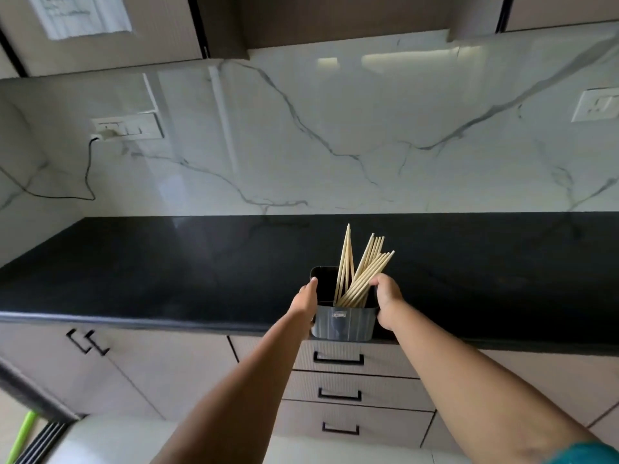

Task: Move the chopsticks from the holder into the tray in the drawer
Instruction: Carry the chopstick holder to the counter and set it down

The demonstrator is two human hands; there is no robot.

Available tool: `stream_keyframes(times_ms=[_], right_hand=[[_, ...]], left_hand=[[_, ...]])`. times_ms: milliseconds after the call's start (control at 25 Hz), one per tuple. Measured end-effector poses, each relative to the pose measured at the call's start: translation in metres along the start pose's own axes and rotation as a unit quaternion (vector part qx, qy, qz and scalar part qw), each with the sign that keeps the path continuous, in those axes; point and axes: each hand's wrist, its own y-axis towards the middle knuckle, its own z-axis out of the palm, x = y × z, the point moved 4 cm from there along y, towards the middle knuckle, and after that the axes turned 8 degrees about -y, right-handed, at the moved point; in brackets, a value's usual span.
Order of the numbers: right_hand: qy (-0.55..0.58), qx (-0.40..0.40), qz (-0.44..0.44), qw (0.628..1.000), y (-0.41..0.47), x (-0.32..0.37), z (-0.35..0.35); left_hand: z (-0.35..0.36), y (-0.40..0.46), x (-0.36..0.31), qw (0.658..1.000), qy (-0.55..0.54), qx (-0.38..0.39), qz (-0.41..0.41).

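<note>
The holder (342,321) hides the lower ends of the chopsticks (360,272); its small label is too blurred to read.

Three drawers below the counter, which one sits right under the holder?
The top drawer, directly beneath the holder at the counter edge. The other two stack lower, toward the floor. All three are closed.

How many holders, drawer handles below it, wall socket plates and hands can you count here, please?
Holder: 1
Drawer handles: 3
Wall socket plates: 2
Hands, left hand and right hand: 2
Total: 8
</note>
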Motion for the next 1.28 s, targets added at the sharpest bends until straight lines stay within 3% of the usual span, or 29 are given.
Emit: stream_keyframes(times_ms=[280,760,920,1080,1280], right_hand=[[-0.007,-0.03,0.022,0.999,0.079,0.027,0.005],[-0.147,-0.042,-0.023,0.988,0.154,0.061,0.018],[-0.155,-0.055,-0.022,0.986,0.164,0.063,0.021],[-0.174,-0.061,-0.033,0.982,0.17,0.063,0.024],[-0.191,-0.081,-0.075,0.976,0.179,0.089,0.02]], left_hand=[[0.027,0.084,-0.025,0.999,0.004,0.036,-0.026],[0.032,0.153,-0.053,1.0,0.021,-0.004,0.002],[0.031,0.157,-0.055,0.99,0.09,-0.035,0.102],[0.028,0.16,-0.061,0.977,0.157,-0.045,0.135],[0.03,0.164,-0.076,0.931,0.28,-0.07,0.222]])
